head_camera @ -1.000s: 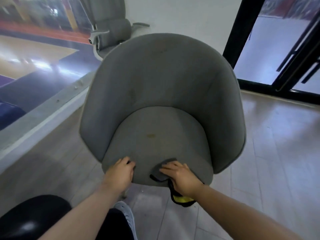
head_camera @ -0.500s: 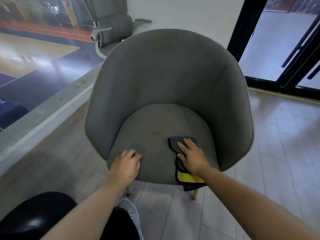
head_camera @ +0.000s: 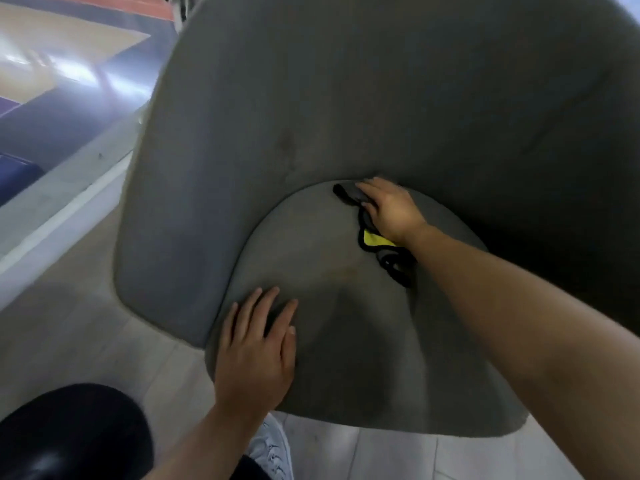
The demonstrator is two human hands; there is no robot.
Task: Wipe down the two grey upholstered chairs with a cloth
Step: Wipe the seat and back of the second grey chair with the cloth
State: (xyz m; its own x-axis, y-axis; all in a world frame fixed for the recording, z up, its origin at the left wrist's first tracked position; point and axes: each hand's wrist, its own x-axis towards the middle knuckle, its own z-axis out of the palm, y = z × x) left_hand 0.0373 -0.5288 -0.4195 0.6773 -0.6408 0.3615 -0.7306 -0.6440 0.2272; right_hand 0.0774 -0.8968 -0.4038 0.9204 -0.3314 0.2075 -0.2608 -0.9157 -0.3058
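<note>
A grey upholstered tub chair (head_camera: pixel 311 116) fills most of the view, its round seat cushion (head_camera: pixel 346 341) below the curved backrest. My right hand (head_camera: pixel 389 209) presses a grey cloth with black edging and a yellow patch (head_camera: pixel 372 239) flat on the seat, at the seam where seat meets backrest. The fingers lie fairly straight over the cloth. My left hand (head_camera: pixel 256 351) rests flat, fingers spread, on the seat's front left edge. A second grey chair is not visible.
Pale wood-look floor (head_camera: pixel 86 341) lies to the left of the chair, with a low grey ledge (head_camera: pixel 59 202) beyond it. My dark knee (head_camera: pixel 69 434) and a white shoe (head_camera: pixel 273 448) sit under the seat's front edge.
My right hand has slid the cloth from the seat's front edge to the back seam. The view has moved much closer to the chair. My left hand now lies flatter.
</note>
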